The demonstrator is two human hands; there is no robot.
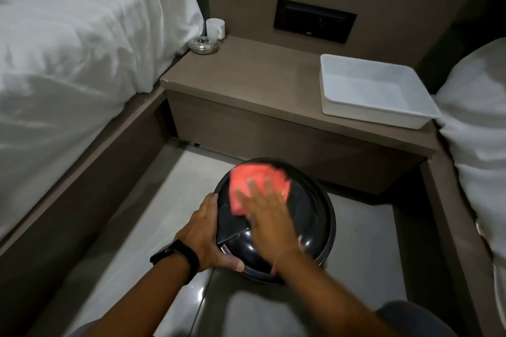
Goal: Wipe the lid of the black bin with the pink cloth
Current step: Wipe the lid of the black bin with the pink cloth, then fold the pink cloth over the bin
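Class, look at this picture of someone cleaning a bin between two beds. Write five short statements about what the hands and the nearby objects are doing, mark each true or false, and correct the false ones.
1. The right hand presses the pink cloth on the black bin's lid. True.
2. The left hand lies flat on the floor. False: it grips the lid's left rim.
3. A white mug stands on the bedside table. True.
4. The white tray sits on the left bed. False: it sits on the table's right end.
5. A black band is on the left wrist. True.
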